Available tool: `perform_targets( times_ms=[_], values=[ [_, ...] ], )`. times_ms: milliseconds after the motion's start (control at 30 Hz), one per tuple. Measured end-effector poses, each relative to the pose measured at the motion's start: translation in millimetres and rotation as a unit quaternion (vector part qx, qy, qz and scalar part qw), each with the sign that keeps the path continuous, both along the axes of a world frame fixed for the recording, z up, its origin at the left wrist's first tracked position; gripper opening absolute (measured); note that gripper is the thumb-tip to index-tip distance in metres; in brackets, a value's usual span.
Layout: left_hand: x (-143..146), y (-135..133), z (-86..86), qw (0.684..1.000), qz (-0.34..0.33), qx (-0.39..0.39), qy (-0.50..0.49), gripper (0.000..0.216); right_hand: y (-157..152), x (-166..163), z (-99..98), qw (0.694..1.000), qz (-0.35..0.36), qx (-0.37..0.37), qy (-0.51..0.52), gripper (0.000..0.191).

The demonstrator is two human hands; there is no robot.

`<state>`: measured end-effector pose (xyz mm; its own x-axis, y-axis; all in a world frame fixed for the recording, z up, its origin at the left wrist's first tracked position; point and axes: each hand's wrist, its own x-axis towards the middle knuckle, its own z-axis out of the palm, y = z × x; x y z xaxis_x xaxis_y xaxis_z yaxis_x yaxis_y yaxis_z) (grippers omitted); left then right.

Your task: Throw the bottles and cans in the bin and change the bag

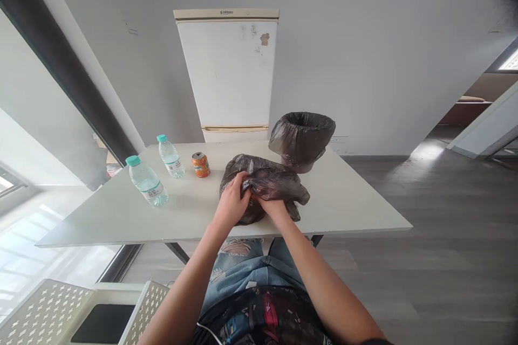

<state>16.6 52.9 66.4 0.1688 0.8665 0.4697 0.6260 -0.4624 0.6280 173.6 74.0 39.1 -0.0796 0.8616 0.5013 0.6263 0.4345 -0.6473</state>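
Observation:
A dark translucent plastic bag (pixel 279 183) lies bunched on the table near its front edge. My left hand (pixel 234 198) grips the bag's gathered edge, fingers closed on the film. My right hand (pixel 272 207) reaches under a fold of the same bag, and its fingers are hidden by the plastic. Something reddish shows faintly through the film between my hands, too covered to name. Just behind the bag stands a bin (pixel 303 137) lined with similar dark plastic folded over its rim.
Two clear bottles with green caps, a nearer bottle (pixel 148 182) and a farther bottle (pixel 171 157), stand left beside an orange can (pixel 200 165). The white table (pixel 348 205) ends close to my body. A fridge (pixel 230 75) is behind it; a white perforated basket (pixel 44 307) sits lower left.

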Motion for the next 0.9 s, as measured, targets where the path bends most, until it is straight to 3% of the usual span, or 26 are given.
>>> perform_targets(
  times_ms=[133,233,333,400,467,533,700,800,900],
  values=[
    [3,11,-15.1,1.000,-0.010,-0.018,0.009,0.036,-53,27,-18.1,0.979,-0.078,-0.081,0.171,0.031],
    [5,5,-10.6,1.000,0.004,-0.027,0.006,0.038,-99,47,-24.5,0.973,-0.102,-0.073,0.192,0.042],
    [1,-26,11.4,1.000,-0.011,0.023,-0.009,0.049,-138,57,-20.5,0.981,-0.093,0.002,0.169,0.046],
    [-4,-56,29.6,0.993,-0.102,0.058,-0.002,0.056,-156,58,-13.8,0.978,-0.089,0.063,0.176,0.049],
    [-5,-86,43.1,0.981,-0.188,0.041,0.030,0.068,-166,54,-5.3,0.975,-0.063,0.088,0.193,0.052],
    [-3,-108,48.5,0.976,-0.207,0.026,0.065,0.079,-170,48,3.9,0.976,-0.015,0.067,0.207,0.054],
    [-2,-114,42.9,0.989,-0.136,0.022,0.053,0.064,-160,37,21.8,0.969,0.079,0.030,0.234,0.070],
    [-26,-91,35.0,0.998,0.004,0.054,-0.022,0.061,-153,42,20.0,0.978,0.067,0.035,0.196,0.056],
    [-64,-54,16.3,0.983,0.162,0.047,-0.078,0.061,-146,56,6.8,0.991,0.022,0.041,0.122,0.032]
  ],
)
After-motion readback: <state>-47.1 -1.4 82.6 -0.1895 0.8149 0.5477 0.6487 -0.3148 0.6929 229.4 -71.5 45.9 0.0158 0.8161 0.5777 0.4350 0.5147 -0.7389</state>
